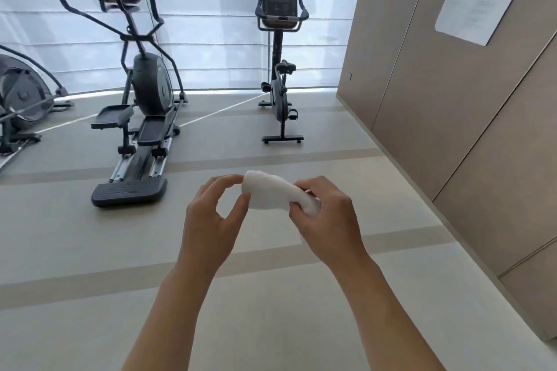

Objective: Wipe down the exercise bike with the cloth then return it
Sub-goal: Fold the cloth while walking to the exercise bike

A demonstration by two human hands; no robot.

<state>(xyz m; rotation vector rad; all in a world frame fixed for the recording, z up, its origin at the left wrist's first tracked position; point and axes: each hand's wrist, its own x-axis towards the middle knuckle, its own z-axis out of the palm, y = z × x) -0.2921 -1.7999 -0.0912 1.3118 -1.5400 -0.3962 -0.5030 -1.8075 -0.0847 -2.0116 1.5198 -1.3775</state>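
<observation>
We stand in a gym room, looking forward and down at our own two bare hands, held out in front of us over a pale floor (90,250). Between them is a small white cloth (272,193), folded or bunched into a short pad. Our right hand (327,220) curls its fingers around the cloth's right end and carries most of it. Our left hand (211,214) pinches the cloth's left edge between thumb and fingertips. The cloth's long axis runs left to right, tilted slightly down toward the right hand.

The exercise bike (280,69) stands straight ahead and a little to the right, well apart from us, against a bright window with blinds (211,24). Its back end faces us; the saddle is at mid-height and the handlebars and screen rise above it. Nothing lies between us and it. We judge the wiping has not begun: the next move is a walk forward, and the right hand, holding the bulk of the cloth, is better placed to lead.

To the left stands a larger elliptical trainer (141,93). A wood-panelled wall (437,99) runs along the right.
</observation>
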